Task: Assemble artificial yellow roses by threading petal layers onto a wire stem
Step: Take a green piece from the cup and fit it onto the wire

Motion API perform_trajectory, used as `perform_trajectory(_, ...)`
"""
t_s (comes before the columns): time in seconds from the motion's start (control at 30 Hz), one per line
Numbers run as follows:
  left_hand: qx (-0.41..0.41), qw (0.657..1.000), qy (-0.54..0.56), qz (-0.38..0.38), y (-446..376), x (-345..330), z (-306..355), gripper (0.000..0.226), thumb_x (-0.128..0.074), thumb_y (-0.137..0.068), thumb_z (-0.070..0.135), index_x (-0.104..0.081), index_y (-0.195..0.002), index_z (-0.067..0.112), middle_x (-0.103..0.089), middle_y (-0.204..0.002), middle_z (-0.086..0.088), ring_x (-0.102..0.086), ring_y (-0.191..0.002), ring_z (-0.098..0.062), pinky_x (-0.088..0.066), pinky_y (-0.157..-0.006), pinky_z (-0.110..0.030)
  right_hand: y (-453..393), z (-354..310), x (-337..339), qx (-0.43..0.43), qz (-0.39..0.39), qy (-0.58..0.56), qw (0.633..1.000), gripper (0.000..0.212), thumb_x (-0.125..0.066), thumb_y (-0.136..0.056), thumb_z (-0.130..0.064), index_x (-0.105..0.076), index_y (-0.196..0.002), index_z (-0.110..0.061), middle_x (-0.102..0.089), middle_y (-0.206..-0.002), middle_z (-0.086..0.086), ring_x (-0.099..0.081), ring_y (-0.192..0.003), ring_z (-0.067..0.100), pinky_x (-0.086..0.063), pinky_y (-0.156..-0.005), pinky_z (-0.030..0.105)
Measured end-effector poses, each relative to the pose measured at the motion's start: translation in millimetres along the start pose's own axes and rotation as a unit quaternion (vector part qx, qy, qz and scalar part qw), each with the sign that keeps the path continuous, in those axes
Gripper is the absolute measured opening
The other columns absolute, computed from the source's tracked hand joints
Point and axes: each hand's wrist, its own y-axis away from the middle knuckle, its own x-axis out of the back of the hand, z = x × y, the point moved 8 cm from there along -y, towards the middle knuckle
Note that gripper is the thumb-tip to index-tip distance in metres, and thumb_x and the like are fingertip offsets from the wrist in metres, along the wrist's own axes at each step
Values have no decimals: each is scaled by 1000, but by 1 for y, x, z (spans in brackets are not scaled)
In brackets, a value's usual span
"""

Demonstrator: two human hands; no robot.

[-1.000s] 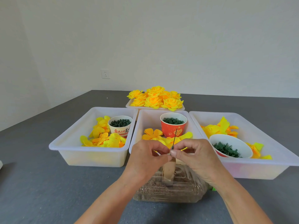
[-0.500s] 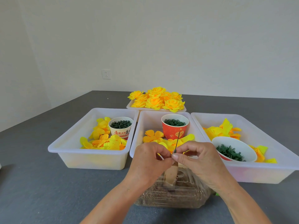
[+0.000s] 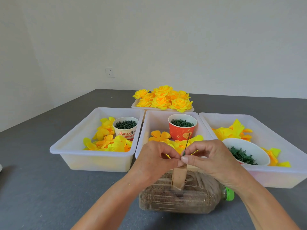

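Observation:
A thin dark green wire stem [image 3: 186, 143] stands upright above a tan block [image 3: 179, 177] fixed on a plastic bottle [image 3: 179, 199] lying on its side. My left hand [image 3: 154, 161] and my right hand [image 3: 209, 157] meet at the wire's lower end, and both pinch it with thumb and fingertips. A small green piece sits on the wire just above my right thumb. Whatever else lies between the fingertips is hidden. Loose yellow petal layers [image 3: 160, 136] lie in the middle bin [image 3: 156, 114] right behind my hands.
The left bin [image 3: 93, 154] holds petals and a paper cup [image 3: 125, 128] of green bits. A red cup [image 3: 182, 128] of green rings stands in the middle bin. The right bin [image 3: 280, 174] holds petals and a white bowl [image 3: 247, 151] of green pieces. Finished yellow roses [image 3: 163, 99] fill a far tray.
Both hands stay pinched at the base of the wire. The view has tilted slightly, so bins and bottle sit a little lower in the frame.

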Motion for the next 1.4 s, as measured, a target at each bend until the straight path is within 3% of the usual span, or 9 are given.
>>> perform_trajectory(0.07, -3, 1000, 0, -10, -1, 0, 0, 18, -79, -72, 19, -71, -60, 30, -60, -59, 16, -47, -56, -3, -39, -56, -13, -1, 4, -1, -25, -26, -47, 998, 3, -78, -67, -20, -75, -69, -21, -72, -73, -1, -63, -65, 5, -49, -66, 16)
perform_trajectory(0.13, -4, 1000, 8, -24, -2, 1, 0, 17, -77, -74, 17, -71, -62, 28, -61, -62, 10, -48, -59, -6, -40, -59, -17, -3, 8, -1, -44, -59, -75, 995, 11, -75, -64, -24, -76, -74, -19, -72, -76, 2, -64, -67, 8, -51, -67, 20)
perform_trajectory(0.27, 0, 998, 51, -38, -9, 9, 2, 17, -75, -76, 10, -72, -66, 23, -63, -64, 1, -51, -60, -9, -42, -62, -23, -10, 11, 1, -50, -75, -85, 992, 9, -74, -73, -9, -77, -78, -17, -73, -82, 8, -66, -77, 10, -53, -74, 22)
perform_trajectory(0.47, -3, 994, -79, 79, -43, 64, -8, 8, -72, -78, 8, -75, -74, 15, -65, -62, 8, -57, -60, -5, -46, -61, -17, -41, 29, -1, -101, -45, -70, 991, 6, -70, -79, -7, -75, -76, -11, -73, -73, -5, -66, -71, 4, -53, -64, 16)
perform_trajectory(0.63, 81, 916, -359, 162, -80, 119, -47, 14, -59, -81, 10, -72, -82, 6, -70, -83, -8, -62, -81, -24, -48, -68, -32, -74, 56, 2, -143, 27, -54, 988, 8, -67, -84, -10, -72, -80, -14, -72, -68, -5, -65, -66, 0, -50, -68, 21)
perform_trajectory(0.8, 228, 843, -477, 97, -97, 139, -102, 38, -65, -81, 38, -60, -103, 8, -56, -83, -2, -54, -81, -21, -41, -63, -28, -84, 77, -5, -157, 80, -71, 982, 5, -66, -85, -8, -70, -84, -11, -71, -75, 5, -65, -70, 8, -48, -63, 20)
perform_trajectory(0.97, 277, 846, -453, 50, -92, 127, -130, 50, -76, -72, 40, -58, -107, 9, -59, -92, -2, -56, -86, -19, -43, -65, -26, -84, 79, -8, -149, 62, -54, 985, 9, -65, -85, -5, -68, -80, -11, -69, -72, 5, -62, -65, 6, -47, -56, 14)
perform_trajectory(1.13, 236, 894, -331, 189, -84, 137, -123, 30, -70, -78, 11, -63, -107, 5, -63, -107, -11, -60, -98, -26, -47, -73, -30, -83, 82, -3, -160, 77, -49, 983, 10, -66, -83, -3, -68, -78, -11, -69, -70, 2, -63, -68, 10, -47, -64, 23)
perform_trajectory(1.4, 198, 932, -99, 288, -81, 147, -124, 20, -75, -78, 17, -70, -94, 6, -64, -85, -6, -64, -76, -28, -55, -82, -43, -82, 84, -2, -169, 87, -36, 981, 15, -65, -84, -3, -67, -73, -14, -68, -68, 1, -62, -66, 11, -47, -62, 24)
